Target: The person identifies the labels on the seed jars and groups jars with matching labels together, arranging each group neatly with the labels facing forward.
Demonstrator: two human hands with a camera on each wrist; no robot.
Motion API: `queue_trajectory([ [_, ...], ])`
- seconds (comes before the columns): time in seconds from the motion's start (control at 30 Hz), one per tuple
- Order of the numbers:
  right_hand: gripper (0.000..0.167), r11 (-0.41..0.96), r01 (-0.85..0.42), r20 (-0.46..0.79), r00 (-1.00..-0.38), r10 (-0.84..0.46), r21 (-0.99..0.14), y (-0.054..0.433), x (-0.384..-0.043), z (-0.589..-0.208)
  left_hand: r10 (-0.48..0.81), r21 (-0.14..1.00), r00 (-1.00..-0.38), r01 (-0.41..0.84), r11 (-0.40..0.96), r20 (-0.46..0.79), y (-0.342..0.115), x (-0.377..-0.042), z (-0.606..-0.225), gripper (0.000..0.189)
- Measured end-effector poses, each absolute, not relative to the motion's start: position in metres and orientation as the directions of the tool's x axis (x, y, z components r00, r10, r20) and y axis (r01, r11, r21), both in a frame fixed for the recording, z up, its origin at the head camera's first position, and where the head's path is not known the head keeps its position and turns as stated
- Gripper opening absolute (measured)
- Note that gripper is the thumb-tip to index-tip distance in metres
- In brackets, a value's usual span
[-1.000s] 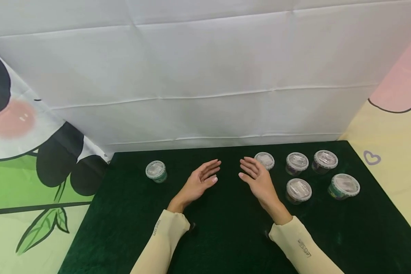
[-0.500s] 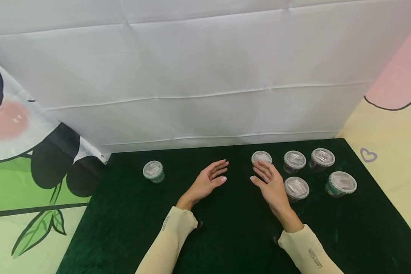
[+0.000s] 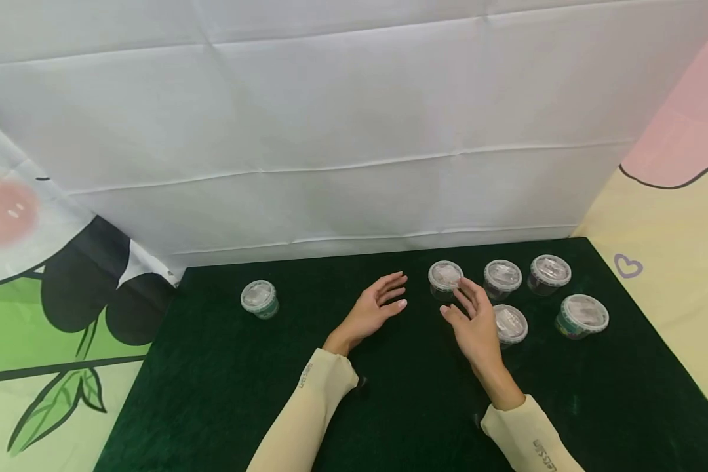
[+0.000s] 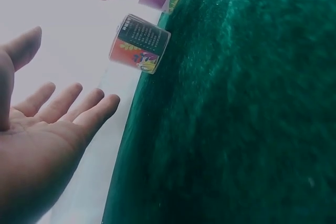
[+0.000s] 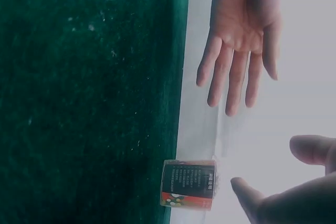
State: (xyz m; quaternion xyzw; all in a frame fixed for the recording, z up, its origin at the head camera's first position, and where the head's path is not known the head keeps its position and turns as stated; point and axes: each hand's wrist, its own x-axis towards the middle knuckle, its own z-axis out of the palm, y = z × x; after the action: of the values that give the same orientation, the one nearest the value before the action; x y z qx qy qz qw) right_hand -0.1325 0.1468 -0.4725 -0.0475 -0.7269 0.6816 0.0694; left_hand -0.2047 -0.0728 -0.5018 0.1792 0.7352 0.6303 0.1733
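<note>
Both hands hover over the green table, fingers loosely extended and holding nothing. In the head view my left hand [image 3: 373, 313] is left of a small lidded tub [image 3: 445, 278], with a gap between. My right hand [image 3: 476, 328] is nearer that tub, its fingertips overlapping the lid's right edge; contact cannot be made out. Its side partly covers a second tub [image 3: 511, 325]. In the left wrist view, a tub with an orange and dark label [image 4: 139, 45] stands beyond the left fingers [image 4: 100, 111]. The right wrist view shows a dark-and-red labelled tub [image 5: 188, 184] near the right thumb and fingers.
More clear-lidded tubs stand at the right: one at the back [image 3: 502, 278], another beside it [image 3: 549, 274], and a green-sided one [image 3: 583, 316]. A lone tub [image 3: 259, 299] is at the far left. White cloth [image 3: 330, 131] hangs behind the green table [image 3: 212, 393].
Both hands have moved right relative to the tubs. My right hand now covers less of the back middle tub and overlaps the front one. The head view has shifted slightly, and the tubs have stayed put.
</note>
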Motion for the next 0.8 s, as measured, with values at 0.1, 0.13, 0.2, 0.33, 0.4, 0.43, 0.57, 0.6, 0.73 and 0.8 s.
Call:
queue_trajectory([
  [0.1, 0.07, 0.11, -0.012, 0.031, -0.984, 0.174, -0.994, 0.146, -0.134, -0.475, 0.469, 0.989, -0.883, 0.043, 0.14, -0.028, -0.067, -0.21, -0.504, 0.062],
  [0.13, 0.072, 0.127, -0.005, 0.027, -0.984, 0.174, -0.992, 0.145, -0.135, -0.475, 0.466, 0.989, -0.884, 0.043, 0.142, -0.029, -0.065, -0.212, -0.505, 0.062],
  [0.2, 0.076, 0.16, 0.01, 0.017, -0.985, 0.171, -0.987, 0.145, -0.136, -0.477, 0.462, 0.988, -0.887, 0.048, 0.149, -0.027, -0.06, -0.216, -0.507, 0.063],
  [0.33, 0.08, 0.204, 0.038, -0.005, -0.987, 0.158, -0.978, 0.146, -0.139, -0.481, 0.452, 0.981, -0.891, 0.051, 0.189, -0.041, -0.05, -0.221, -0.509, 0.065],
  [0.4, 0.081, 0.207, 0.044, -0.011, -0.987, 0.159, -0.977, 0.146, -0.141, -0.483, 0.446, 0.976, -0.894, 0.051, 0.21, -0.049, -0.044, -0.224, -0.509, 0.067],
  [0.43, 0.081, 0.207, 0.047, -0.013, -0.987, 0.161, -0.977, 0.147, -0.142, -0.484, 0.443, 0.974, -0.895, 0.051, 0.219, -0.053, -0.041, -0.225, -0.509, 0.067],
  [0.57, 0.082, 0.19, 0.064, -0.031, -0.984, 0.175, -0.98, 0.147, -0.148, -0.488, 0.436, 0.967, -0.898, 0.051, 0.249, -0.065, -0.029, -0.229, -0.511, 0.069],
  [0.6, 0.082, 0.186, 0.072, -0.038, -0.983, 0.178, -0.98, 0.147, -0.149, -0.489, 0.434, 0.965, -0.898, 0.051, 0.257, -0.068, -0.026, -0.23, -0.511, 0.069],
  [0.73, 0.08, 0.172, 0.095, -0.061, -0.979, 0.194, -0.981, 0.148, -0.156, -0.492, 0.432, 0.958, -0.898, 0.049, 0.283, -0.082, -0.017, -0.234, -0.511, 0.069],
  [0.8, 0.079, 0.167, 0.101, -0.066, -0.977, 0.203, -0.981, 0.147, -0.16, -0.493, 0.43, 0.956, -0.899, 0.046, 0.289, -0.086, -0.013, -0.236, -0.51, 0.068],
])
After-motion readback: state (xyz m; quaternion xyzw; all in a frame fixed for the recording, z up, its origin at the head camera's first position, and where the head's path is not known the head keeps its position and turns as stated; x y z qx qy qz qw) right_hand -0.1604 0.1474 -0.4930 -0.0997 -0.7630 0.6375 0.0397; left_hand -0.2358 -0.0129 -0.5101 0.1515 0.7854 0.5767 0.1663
